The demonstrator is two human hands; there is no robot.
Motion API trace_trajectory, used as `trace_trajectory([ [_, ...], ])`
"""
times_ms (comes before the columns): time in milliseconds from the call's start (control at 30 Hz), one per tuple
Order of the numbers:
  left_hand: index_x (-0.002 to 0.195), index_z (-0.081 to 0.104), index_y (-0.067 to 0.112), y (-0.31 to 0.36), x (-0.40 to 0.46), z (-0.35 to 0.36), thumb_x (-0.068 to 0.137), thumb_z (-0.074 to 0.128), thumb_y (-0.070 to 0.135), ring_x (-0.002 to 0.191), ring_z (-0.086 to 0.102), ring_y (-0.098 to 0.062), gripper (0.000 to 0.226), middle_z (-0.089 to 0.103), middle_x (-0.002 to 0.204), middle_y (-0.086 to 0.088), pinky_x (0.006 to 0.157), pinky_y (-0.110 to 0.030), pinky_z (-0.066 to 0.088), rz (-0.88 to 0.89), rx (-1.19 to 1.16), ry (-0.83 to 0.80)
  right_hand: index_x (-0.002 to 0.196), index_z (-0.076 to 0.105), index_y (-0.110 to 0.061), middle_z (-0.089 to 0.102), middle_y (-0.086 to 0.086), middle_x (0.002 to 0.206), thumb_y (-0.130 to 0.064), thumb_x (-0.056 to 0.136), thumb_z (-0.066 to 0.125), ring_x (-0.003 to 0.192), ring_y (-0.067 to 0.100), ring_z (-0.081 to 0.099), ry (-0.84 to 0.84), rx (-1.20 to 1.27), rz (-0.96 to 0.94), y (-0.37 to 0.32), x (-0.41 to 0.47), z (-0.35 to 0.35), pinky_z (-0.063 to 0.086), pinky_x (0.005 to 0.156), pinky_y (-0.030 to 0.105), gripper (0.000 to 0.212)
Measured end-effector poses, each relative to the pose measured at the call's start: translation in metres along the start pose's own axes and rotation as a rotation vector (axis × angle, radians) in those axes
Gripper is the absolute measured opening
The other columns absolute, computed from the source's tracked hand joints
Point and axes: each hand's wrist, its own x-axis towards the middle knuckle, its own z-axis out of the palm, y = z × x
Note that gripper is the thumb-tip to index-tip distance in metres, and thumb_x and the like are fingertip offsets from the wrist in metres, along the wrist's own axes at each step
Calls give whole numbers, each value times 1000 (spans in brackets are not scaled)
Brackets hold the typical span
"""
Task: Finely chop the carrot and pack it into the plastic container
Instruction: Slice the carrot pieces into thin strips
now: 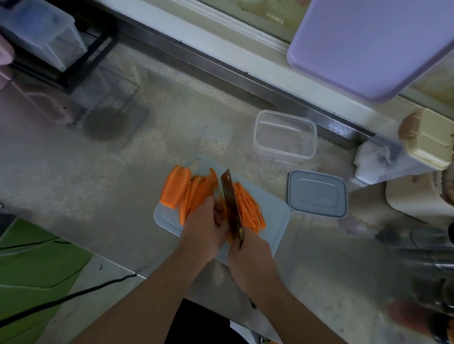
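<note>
On the pale cutting board point(273, 209), near the middle of the steel counter point(80, 173), the carrot point(194, 192) lies in three lots: a thick uncut chunk point(173, 190) at the far left edge of the board, a stack of flat slices just right of it, and a spread of thin sticks point(249, 208) on the right side of the blade.

The right hand point(250, 261) has its fingers wrapped round the handle of the cleaver point(231, 202), thumb up by the heel of the blade. The blade stands on edge, running from near to far, right between the slices and the cut sticks.

The left hand point(208, 231) sits on the slices just left of the blade, fingers curled down and pressing the carrot to the board, knuckles close against the flat of the steel.

The clear plastic container point(283, 135) stands upright and open on the counter, beyond the board to the right, apart from it, nothing visible inside. Its grey lid point(316, 194) lies flat, nearer than the tub and just beside the board's right edge.

A lilac board point(378, 27) leans at the far right. A black cable point(52, 302) trails across the near left of the counter, over a green surface point(20, 272). The jars at the near right are too blurred to make out.
</note>
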Motion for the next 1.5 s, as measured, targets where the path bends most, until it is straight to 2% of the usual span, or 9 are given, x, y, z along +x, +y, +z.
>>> trace_trajectory([
  [100,99,59,26,-6,3,-3,92,73,16,73,66,-22,18,64,81,0,69,-53,58,23,-55,-42,90,50,-21,58,-3,80,-19,100,41,66,11,55,9,-18,18,-1,2,3,38,53,23,14],
  [233,100,60,22,-11,1,-4,96,72,20,68,63,-13,13,63,79,3,66,-44,56,125,-54,-31,93,51,-22,61,-2,82,-27,104,41,68,13,60,23,-3,29,1,3,8,47,56,28,16],
  [333,99,58,26,-16,1,-4,98,70,22,66,62,-12,12,62,78,4,63,-41,55,143,-62,-30,91,52,-21,61,0,80,-33,106,39,66,13,58,26,0,22,3,6,8,45,58,30,23],
  [533,100,60,28,-22,4,-1,95,71,21,64,65,-17,14,63,77,5,60,-49,56,160,-108,-21,93,49,-24,60,-2,75,-32,107,39,60,13,57,43,-57,-12,5,5,8,44,52,28,18],
  [767,99,61,29,-31,5,5,93,72,21,62,64,-15,15,62,74,7,59,-49,56,190,-130,32,91,46,-25,55,-3,66,-28,107,40,50,11,50,82,-57,-58,5,-1,2,37,44,22,17],
  [933,98,62,30,-31,4,8,94,70,20,61,63,-17,14,61,74,6,58,-48,56,202,-163,48,97,50,-28,56,-4,64,-26,108,42,57,2,57,92,-16,-68,7,-8,-4,42,47,19,13],
  [1067,96,59,32,-33,4,9,94,69,19,59,64,-17,17,61,73,6,56,-50,54,195,-174,44,90,49,-28,55,-3,61,-28,107,43,53,6,53,84,-42,-65,8,-11,1,39,48,22,18],
  [1233,93,59,29,-35,4,8,96,68,24,61,65,-18,11,62,72,4,55,-50,53,182,-189,28,98,53,-29,60,-2,66,-29,107,42,55,13,57,76,-52,-50,5,-11,7,43,50,25,14],
  [1500,90,59,26,-32,4,8,96,70,25,59,63,-20,13,62,70,3,54,-51,54,163,-210,51,98,47,-35,58,-6,65,-25,107,42,54,9,56,61,-49,-28,0,-17,9,42,49,21,14],
])
